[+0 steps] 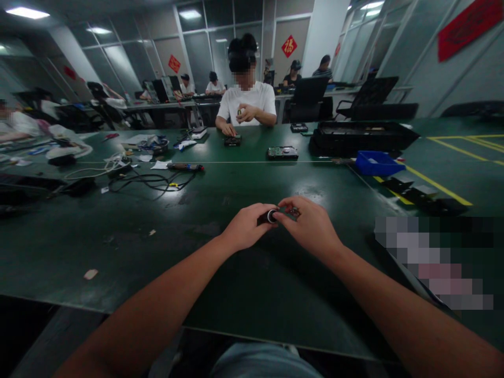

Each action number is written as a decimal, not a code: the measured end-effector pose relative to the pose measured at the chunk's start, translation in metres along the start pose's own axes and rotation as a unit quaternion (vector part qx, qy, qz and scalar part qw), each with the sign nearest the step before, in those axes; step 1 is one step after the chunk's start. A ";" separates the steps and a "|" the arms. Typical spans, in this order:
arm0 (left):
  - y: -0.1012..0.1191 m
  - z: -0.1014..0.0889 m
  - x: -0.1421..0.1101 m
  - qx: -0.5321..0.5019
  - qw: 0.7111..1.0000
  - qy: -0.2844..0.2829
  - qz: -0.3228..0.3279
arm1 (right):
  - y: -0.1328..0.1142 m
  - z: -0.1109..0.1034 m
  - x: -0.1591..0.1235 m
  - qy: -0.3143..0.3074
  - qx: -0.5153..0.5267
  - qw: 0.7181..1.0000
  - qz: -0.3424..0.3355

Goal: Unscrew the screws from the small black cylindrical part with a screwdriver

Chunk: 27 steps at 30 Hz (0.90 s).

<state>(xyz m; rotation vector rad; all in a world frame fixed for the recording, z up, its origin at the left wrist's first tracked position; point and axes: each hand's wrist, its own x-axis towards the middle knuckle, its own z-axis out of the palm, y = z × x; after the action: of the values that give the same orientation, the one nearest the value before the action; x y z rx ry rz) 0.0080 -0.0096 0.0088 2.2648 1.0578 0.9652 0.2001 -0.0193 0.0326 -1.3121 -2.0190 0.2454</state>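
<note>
Just above the table's middle, my left hand (248,224) is closed round a small dark round part with a silver ring (271,216). My right hand (311,223) meets it from the other side, its thumb and fingers pinched at the ring's edge. Some small shiny pieces (293,211) show within the curled right fingers; they are too small to name. Fingers cover much of the round part, so its exact kind cannot be told. Beneath both hands lies the dark green tabletop (236,294).
Across the table a person (248,102) handles a hard drive (232,140). Another hard drive (282,153) lies nearer. A blue bin (378,163) and a long black tray (362,137) stand at right. An electric screwdriver (185,167) and looped cable (153,181) lie left.
</note>
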 end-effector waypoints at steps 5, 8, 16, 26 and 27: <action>0.000 0.000 0.000 -0.015 1.000 0.007 -0.002 | -0.008 -0.006 -0.001 0.004 0.039 0.999 0.006; -0.004 0.001 0.000 -0.019 0.999 0.039 -0.023 | -0.011 -0.010 -0.001 0.008 0.086 0.996 -0.009; -0.015 0.001 0.001 -0.001 0.994 0.079 -0.071 | -0.009 -0.014 -0.004 0.055 0.108 0.992 -0.015; -0.020 0.001 0.001 0.019 0.991 0.096 -0.088 | 0.000 -0.007 -0.010 0.167 0.265 0.950 0.009; -0.020 0.002 0.001 0.017 0.991 0.097 -0.089 | 0.001 -0.007 -0.010 0.162 0.263 0.951 0.004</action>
<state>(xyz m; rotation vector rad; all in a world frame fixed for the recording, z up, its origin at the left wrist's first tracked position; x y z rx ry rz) 0.0002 0.0037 -0.0049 2.0916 1.3425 1.1169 0.2073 -0.0290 0.0325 -0.9483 -1.5292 0.4977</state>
